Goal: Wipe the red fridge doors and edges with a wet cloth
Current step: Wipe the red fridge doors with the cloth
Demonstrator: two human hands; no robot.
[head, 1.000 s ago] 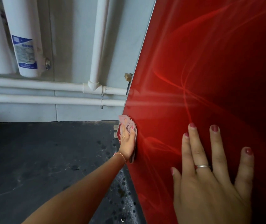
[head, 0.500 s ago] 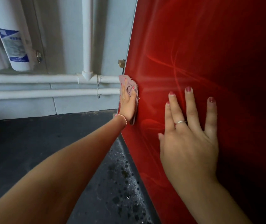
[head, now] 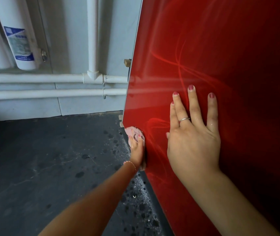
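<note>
The glossy red fridge door point(head: 229, 57) fills the right side of the view, and its pale left edge runs down from the top middle. My left hand point(head: 137, 150) presses a crumpled pink cloth point(head: 133, 131) against the door's left edge, low down near the floor. The cloth shows above and below my fingers. My right hand point(head: 193, 133) lies flat on the door face to the right of it, fingers spread and pointing up, with a ring on one finger. It holds nothing.
White pipes point(head: 50, 78) run along the grey wall behind, with a vertical pipe point(head: 92, 34) joining them. White cylinders point(head: 16, 31) hang at the upper left. The dark floor point(head: 42, 159) carries water spots near the door's base.
My left hand has slid the cloth down the door's left edge, from level with the pipes to near the floor. My right hand stays flat on the door.
</note>
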